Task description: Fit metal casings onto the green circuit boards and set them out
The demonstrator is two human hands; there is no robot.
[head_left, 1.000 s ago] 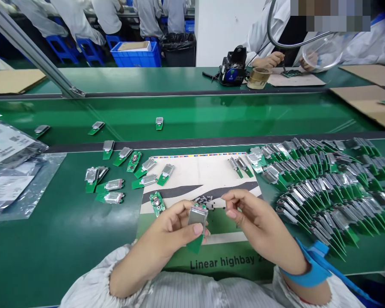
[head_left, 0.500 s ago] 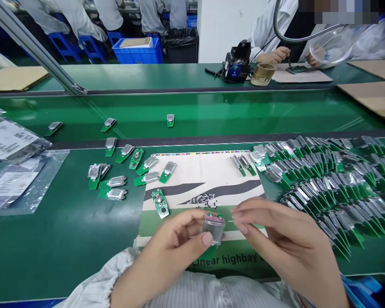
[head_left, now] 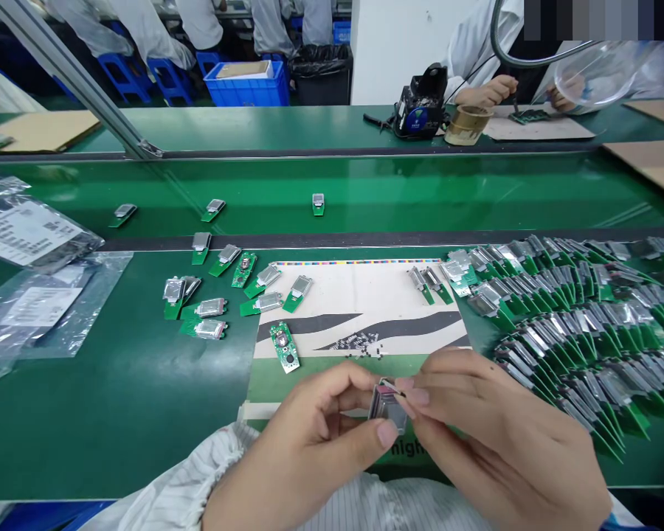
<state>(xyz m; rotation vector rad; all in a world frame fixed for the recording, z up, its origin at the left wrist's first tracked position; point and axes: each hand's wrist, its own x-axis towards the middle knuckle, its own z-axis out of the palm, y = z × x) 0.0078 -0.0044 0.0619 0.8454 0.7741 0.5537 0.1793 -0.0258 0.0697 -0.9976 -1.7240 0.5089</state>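
Note:
My left hand (head_left: pixel 321 431) is closed around a small circuit board with a display module (head_left: pixel 390 414), its thumb on the clear display face. The module's upper edge looks pinkish. My right hand (head_left: pixel 492 428) is pinched at that upper edge, where a thin pale sliver (head_left: pixel 392 386) shows by the fingertips; what it is I cannot make out. Both hands are over a printed sheet (head_left: pixel 321 376) on the green bench. Beyond them lie a bare circuit board (head_left: pixel 284 348) and a heap of tiny dark and silvery parts (head_left: pixel 357 341).
Rows of display boards (head_left: pixel 564 324) fan out on the right. Several more (head_left: pixel 210 307) lie loose at left, and a few sit on the green strip (head_left: pixel 254 184) behind. Plastic bags (head_left: pixel 38 295) lie far left. Across the bench, a co-worker's hand (head_left: pixel 490 91) holds a tool.
My right hand has come in from the right, and its fingertips now meet the module's upper edge. The board in my left hand has tilted slightly. The whole view has shifted a little.

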